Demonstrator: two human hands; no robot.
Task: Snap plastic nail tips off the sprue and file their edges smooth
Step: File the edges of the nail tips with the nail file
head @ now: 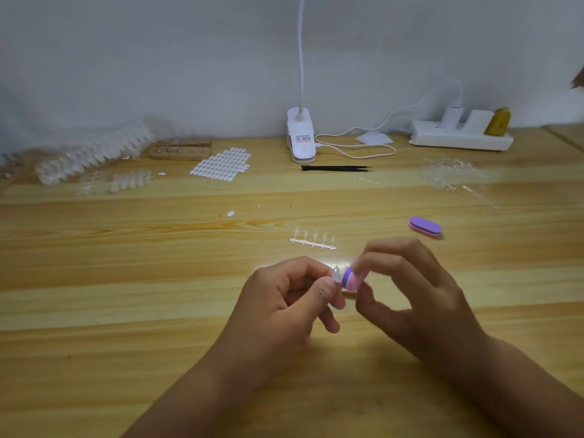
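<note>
My left hand pinches a small clear nail tip between thumb and fingers, above the wooden table. My right hand grips a small purple and pink file block, whose end touches the nail tip. A clear sprue with several nail tips still on it lies flat on the table just beyond my hands. A second purple and pink file block lies to the right of it.
Clear sprue scraps lie at the back right, packs of nail tips at the back left, next to a sheet of white adhesive tabs. Black tweezers, a clip lamp and a power strip line the back.
</note>
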